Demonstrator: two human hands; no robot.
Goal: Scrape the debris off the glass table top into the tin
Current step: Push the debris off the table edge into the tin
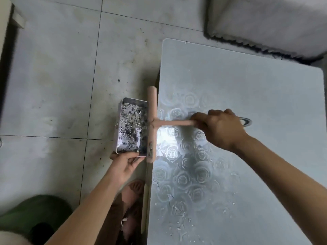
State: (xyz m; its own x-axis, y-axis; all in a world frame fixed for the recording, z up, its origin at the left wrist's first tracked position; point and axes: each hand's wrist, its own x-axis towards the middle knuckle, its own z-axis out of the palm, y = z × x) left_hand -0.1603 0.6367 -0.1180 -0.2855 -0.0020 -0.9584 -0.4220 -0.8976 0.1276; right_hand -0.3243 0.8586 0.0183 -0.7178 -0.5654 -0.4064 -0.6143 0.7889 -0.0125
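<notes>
Loose debris (178,225) lies at the near end of the glass table top (247,103). Your left hand (123,165) grips the tin (131,126) just beside its left edge: hold it snug there. Your right hand (221,129), clenched on the scraper (152,124), should press flat.

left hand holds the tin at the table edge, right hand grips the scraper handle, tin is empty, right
Not empty: the head view shows the tin holding grey and white debris. The rest stands: the left hand holds it at the edge of the glass table top, and the right hand grips the scraper handle.
</notes>
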